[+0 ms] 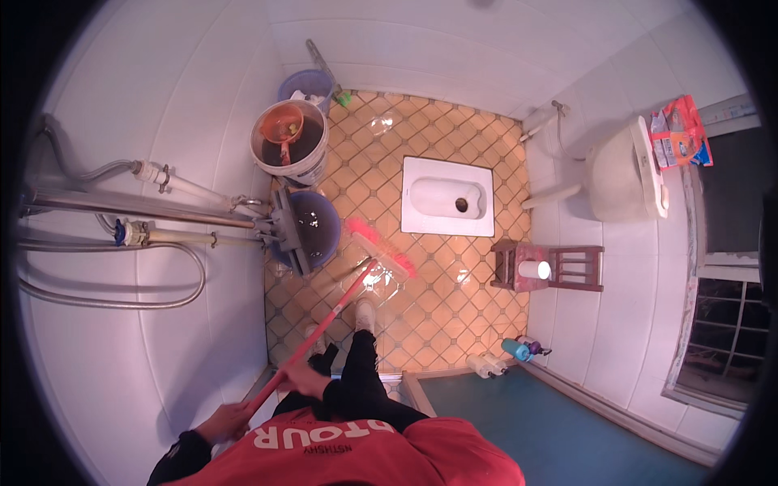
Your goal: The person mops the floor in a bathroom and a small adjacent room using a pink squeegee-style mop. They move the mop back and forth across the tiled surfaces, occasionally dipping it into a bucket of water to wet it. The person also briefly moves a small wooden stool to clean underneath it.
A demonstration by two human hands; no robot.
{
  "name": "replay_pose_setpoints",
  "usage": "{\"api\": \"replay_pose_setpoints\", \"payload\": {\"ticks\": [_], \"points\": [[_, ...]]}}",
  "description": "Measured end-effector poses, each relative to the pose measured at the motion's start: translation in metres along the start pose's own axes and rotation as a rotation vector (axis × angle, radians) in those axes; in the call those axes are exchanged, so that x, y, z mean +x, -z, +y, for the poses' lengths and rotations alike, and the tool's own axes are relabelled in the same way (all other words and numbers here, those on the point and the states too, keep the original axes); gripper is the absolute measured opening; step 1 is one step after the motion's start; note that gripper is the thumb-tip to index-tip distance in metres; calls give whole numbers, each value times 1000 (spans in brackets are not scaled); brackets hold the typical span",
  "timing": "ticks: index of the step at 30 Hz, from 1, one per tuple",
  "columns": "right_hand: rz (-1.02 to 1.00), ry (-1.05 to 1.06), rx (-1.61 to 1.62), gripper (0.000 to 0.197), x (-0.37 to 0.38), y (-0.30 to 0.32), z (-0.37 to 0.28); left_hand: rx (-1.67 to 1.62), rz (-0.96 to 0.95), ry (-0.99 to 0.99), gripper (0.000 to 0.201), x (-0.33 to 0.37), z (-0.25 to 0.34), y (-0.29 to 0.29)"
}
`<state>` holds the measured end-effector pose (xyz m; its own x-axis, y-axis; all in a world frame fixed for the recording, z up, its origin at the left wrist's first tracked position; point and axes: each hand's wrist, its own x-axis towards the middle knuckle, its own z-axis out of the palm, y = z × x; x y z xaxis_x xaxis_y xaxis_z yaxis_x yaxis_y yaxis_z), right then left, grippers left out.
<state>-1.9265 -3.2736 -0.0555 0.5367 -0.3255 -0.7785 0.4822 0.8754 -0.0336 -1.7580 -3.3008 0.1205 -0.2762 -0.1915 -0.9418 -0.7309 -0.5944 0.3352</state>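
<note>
I hold a long-handled floor brush [339, 307] with a red pole and pink bristles. My left hand [224, 423] is closed round the pole near its upper end. Further down, close to my legs, my right hand [305, 379] also grips the pole, its fingers partly hidden. The wide brush head [381, 248] rests on the wet, shiny orange floor tiles [454, 304], ahead of my shoes. Just left of the head stands a blue basin [318, 227] of dark water, with a grey flat mop head [289, 232] over its left side.
A white squat toilet [447, 196] is set in the floor. At the back left stand a bucket [312, 166] with an orange dipper [281, 128] and a blue tub [301, 83]. On the right are a wooden chair [519, 271], several bottles [519, 350] and a wall cistern [620, 178].
</note>
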Motion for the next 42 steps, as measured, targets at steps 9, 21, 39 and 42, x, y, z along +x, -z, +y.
{"api": "replay_pose_setpoints", "payload": {"ticks": [9,21,39,42], "points": [[805,667,-417,21,11,210,-176,-302,-82,-327,23,193,148,-91],[280,213,59,11,27,60,15,109,-78,-28,37,45,9,-5],[515,328,-61,26,-18,140,5,272,-203,-25,36,98,55,-63],[709,681,-822,21,-1,195,20,358,-224,-91,35,110,81,-85]]}}
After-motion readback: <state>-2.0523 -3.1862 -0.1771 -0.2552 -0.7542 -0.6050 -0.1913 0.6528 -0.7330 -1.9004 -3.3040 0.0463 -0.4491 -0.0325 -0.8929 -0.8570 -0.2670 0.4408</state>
